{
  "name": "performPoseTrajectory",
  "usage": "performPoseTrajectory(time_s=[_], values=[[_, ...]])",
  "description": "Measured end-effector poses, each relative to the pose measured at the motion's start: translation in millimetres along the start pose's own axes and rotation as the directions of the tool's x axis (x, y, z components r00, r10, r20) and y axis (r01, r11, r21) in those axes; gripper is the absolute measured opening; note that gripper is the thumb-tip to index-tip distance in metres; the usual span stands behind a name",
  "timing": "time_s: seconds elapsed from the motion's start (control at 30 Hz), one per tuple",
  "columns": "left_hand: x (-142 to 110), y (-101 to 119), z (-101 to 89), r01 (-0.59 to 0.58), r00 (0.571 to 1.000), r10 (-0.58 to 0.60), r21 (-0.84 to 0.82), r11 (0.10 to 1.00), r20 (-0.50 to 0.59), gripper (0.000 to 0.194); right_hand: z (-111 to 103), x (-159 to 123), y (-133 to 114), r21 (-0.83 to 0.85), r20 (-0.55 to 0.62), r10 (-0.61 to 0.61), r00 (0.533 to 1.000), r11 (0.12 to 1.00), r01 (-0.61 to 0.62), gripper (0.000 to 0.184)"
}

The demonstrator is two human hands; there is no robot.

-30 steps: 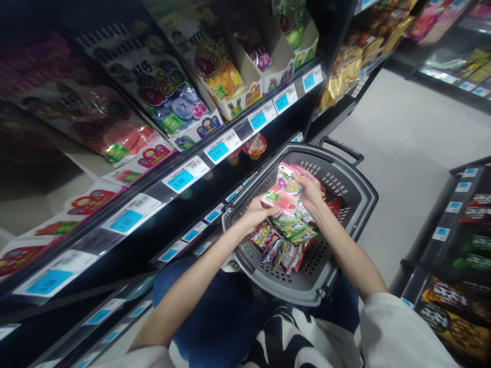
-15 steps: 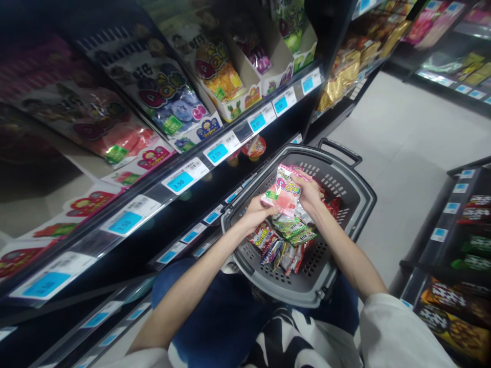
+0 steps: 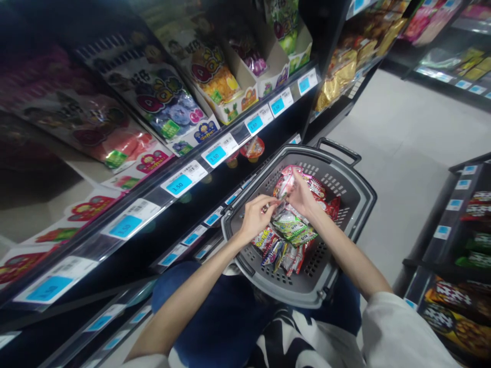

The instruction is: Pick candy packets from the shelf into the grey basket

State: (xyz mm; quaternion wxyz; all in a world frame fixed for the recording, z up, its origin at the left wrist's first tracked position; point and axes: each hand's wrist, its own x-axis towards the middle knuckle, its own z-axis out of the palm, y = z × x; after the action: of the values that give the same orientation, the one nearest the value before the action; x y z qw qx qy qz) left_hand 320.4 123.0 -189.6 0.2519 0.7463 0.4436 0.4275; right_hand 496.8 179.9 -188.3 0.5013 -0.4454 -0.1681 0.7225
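A grey shopping basket (image 3: 245,255) sits at my lap with several small candy packets inside. My right hand (image 3: 303,198) is in its far part, fingers closed on a pink gummy candy packet (image 3: 284,183) that lies low among the others. My left hand (image 3: 258,217) hovers over the basket's left side, fingers curved and slightly apart, its fingertips close to the right hand. No packet shows in it. Below the hands lie green packets (image 3: 293,228), a red-and-yellow packet (image 3: 264,238) and red ones (image 3: 294,258).
On the left, a shelf with price tags (image 3: 179,184) holds larger gummy candy bags (image 3: 169,102) in display boxes. Small jelly cups (image 3: 253,148) stand on the level below. Gold bags (image 3: 337,76) fill a farther shelf. Another snack shelf (image 3: 456,204) stands at the right, beyond the floor (image 3: 399,128).
The pink packet, held up by both hands before, is now down among the packets in the basket. My left hand has come off its face, and the right hand has dipped with it.
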Motion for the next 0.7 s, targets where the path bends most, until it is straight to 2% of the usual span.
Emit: performPoseTrajectory(time_s=[0.07, 0.1, 0.17, 0.23, 0.3, 0.4, 0.7], values=[[-2.1, -1.0, 0.3, -0.174, 0.984, 0.174, 0.027, 0.984, 0.031, 0.024, 3.1, -1.3, -3.9, 0.054, 0.013, 0.029, 0.999, 0.998, -0.03, 0.06], [-3.2, -2.4, 0.5, -0.27, 0.961, 0.266, 0.049, 0.962, 0.077, 0.031, 4.5, -2.0, -5.3, 0.091, 0.032, 0.055, 0.998, 0.994, -0.058, 0.062], [-5.4, -5.8, 1.1, -0.435, 0.89, 0.412, 0.096, 0.895, 0.197, 0.042, 6.5, -3.3, -6.9, 0.164, 0.093, 0.087, 0.992, 0.981, -0.102, 0.065], [-6.7, -8.6, 1.9, -0.526, 0.83, 0.477, 0.122, 0.841, 0.289, 0.048, 6.6, -4.3, -7.0, 0.221, 0.149, 0.065, 0.987, 0.97, -0.097, 0.067], [-6.9, -9.3, 2.8, -0.559, 0.809, 0.505, 0.13, 0.819, 0.3, 0.052, 5.0, -4.8, -6.9, 0.237, 0.169, 0.009, 0.986, 0.97, -0.05, 0.068], [-5.9, -6.9, 3.4, -0.565, 0.809, 0.516, 0.128, 0.815, 0.282, 0.053, 1.5, -5.3, -8.6, 0.208, 0.175, -0.042, 0.984, 0.978, 0.004, 0.066], [-5.1, 0.0, 3.5, -0.578, 0.794, 0.509, 0.156, 0.801, 0.331, 0.04, 0.1, -7.0, -9.5, 0.101, 0.213, -0.118, 0.97, 0.99, 0.098, 0.071]])
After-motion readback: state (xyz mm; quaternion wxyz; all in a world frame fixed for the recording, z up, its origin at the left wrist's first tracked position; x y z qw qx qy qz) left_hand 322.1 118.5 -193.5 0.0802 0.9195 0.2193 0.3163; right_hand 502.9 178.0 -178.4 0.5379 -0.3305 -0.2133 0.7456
